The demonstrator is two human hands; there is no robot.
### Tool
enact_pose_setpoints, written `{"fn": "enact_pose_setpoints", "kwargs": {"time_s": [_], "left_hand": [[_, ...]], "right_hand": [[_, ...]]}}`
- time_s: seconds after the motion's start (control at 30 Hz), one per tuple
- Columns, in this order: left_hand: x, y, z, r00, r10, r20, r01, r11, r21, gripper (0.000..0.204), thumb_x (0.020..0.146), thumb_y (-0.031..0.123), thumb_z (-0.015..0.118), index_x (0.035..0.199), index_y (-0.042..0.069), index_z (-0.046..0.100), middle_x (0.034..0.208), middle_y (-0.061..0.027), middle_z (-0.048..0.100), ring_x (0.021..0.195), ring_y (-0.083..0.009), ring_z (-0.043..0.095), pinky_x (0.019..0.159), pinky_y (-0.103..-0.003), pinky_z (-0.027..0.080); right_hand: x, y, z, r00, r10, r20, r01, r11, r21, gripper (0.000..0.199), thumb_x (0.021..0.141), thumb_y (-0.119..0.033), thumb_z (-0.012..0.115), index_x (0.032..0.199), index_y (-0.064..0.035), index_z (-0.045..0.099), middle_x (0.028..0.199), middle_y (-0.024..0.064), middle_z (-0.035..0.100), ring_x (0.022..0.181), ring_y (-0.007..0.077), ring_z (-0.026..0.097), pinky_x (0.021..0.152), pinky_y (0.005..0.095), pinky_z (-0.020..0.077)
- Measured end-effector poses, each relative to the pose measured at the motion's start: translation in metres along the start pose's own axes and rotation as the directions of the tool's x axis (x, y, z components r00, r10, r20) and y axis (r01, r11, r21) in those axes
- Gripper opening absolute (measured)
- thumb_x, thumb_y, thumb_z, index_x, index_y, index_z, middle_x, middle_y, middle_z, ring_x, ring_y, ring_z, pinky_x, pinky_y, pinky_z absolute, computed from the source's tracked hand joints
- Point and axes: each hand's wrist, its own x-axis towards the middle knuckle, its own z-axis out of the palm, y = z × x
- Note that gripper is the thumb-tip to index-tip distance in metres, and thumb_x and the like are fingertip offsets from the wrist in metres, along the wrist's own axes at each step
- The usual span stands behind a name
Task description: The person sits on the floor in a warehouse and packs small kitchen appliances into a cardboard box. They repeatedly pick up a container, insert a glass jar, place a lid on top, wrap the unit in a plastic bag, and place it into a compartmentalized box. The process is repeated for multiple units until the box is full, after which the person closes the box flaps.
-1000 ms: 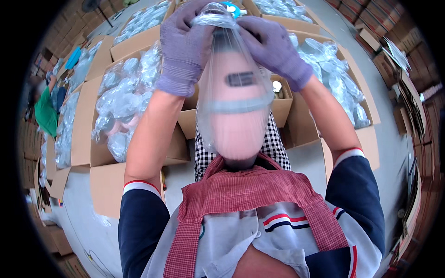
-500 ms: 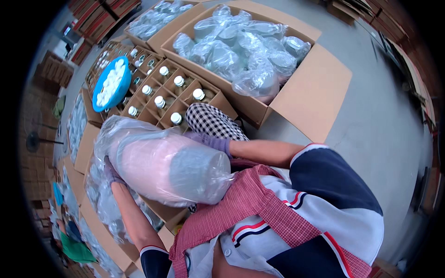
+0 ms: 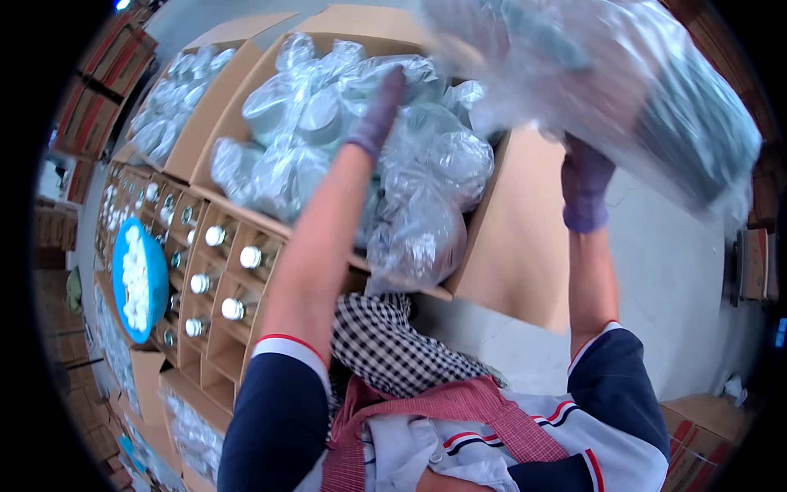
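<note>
My right hand [image 3: 586, 189], in a purple glove, holds up a large bundle in a clear plastic bag [image 3: 590, 82], pinkish and grey-blue inside. It hangs at the upper right, beyond the carton's right flap, and hides some of my fingers. My left hand [image 3: 379, 119], also gloved, reaches over an open carton [image 3: 211, 168] with its fingers stretched out and nothing seen in them. Whether it touches the bags below is unclear. Several clear plastic-wrapped, rounded items [image 3: 320, 119] fill that carton.
Left of my left arm stands a divided carton [image 3: 221, 344] of white-capped bottles [image 3: 234, 309]. A blue basin [image 3: 160, 279] of white caps rests on it. Another carton of wrapped items [image 3: 176, 90] is at the far left. A cardboard flap [image 3: 520, 238] juts out over the grey floor [image 3: 664, 279].
The bundle has gone from in front of my chest to the upper right, in my right hand. My left hand has let go and now reaches over the carton. The view has shifted.
</note>
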Motion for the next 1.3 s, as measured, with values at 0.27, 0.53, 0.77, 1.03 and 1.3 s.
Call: {"fn": "enact_pose_setpoints", "kwargs": {"time_s": [0.27,0.53,0.77,1.03,1.3], "left_hand": [[-0.033,0.017,0.019,0.941,0.278,0.191,-0.334,0.843,0.422,0.037,0.092,0.028,0.057,0.114,-0.003,0.057,0.108,-0.0210,0.062,0.098,-0.0307,0.063,0.089,-0.038,0.050],[0.104,-0.162,0.093,0.885,-0.415,0.210,0.003,0.457,0.890,0.049,0.082,0.030,0.067,0.121,0.000,0.058,0.120,-0.0125,0.062,0.103,-0.0283,0.061,0.092,-0.035,0.046],[0.098,-0.151,0.087,0.927,-0.343,0.152,0.056,0.527,0.848,0.052,0.081,0.027,0.068,0.123,-0.001,0.056,0.121,-0.0130,0.062,0.104,-0.0269,0.060,0.092,-0.034,0.046],[-0.033,0.050,-0.033,0.958,-0.286,0.006,0.281,0.935,-0.219,0.048,0.082,0.023,0.072,0.114,-0.008,0.055,0.103,-0.0106,0.060,0.093,-0.0161,0.058,0.081,-0.032,0.049],[-0.294,0.067,-0.170,0.677,-0.010,-0.736,-0.071,0.994,-0.079,0.039,0.079,0.003,0.070,0.116,0.001,0.057,0.120,-0.0161,0.059,0.108,-0.0323,0.057,0.092,-0.041,0.048]], "right_hand": [[-0.060,0.184,0.042,0.995,0.037,0.094,0.051,0.627,-0.777,0.031,0.087,-0.026,0.062,0.109,-0.0042,0.065,0.109,0.0147,0.066,0.104,0.0320,0.059,0.088,0.0403,0.0461],[-0.088,0.226,0.023,0.870,0.482,-0.098,-0.487,0.873,-0.031,0.028,0.092,-0.013,0.057,0.117,-0.0014,0.059,0.121,0.0107,0.060,0.109,0.0246,0.056,0.091,0.0375,0.0456],[-0.068,0.166,0.058,0.845,0.527,-0.092,-0.517,0.849,0.112,0.030,0.091,-0.008,0.059,0.120,-0.0022,0.055,0.121,0.0086,0.057,0.112,0.0208,0.053,0.095,0.0341,0.0452],[-0.058,0.193,0.047,0.826,0.548,-0.135,-0.473,0.802,0.365,0.036,0.088,-0.008,0.062,0.122,0.0018,0.057,0.127,0.0110,0.056,0.116,0.0233,0.052,0.098,0.0351,0.0429],[-0.073,0.078,-0.020,0.688,0.382,0.618,-0.134,0.903,-0.409,0.034,0.081,-0.020,0.068,0.106,0.0023,0.064,0.104,0.0115,0.065,0.095,0.0214,0.061,0.084,0.0352,0.0483]]}}
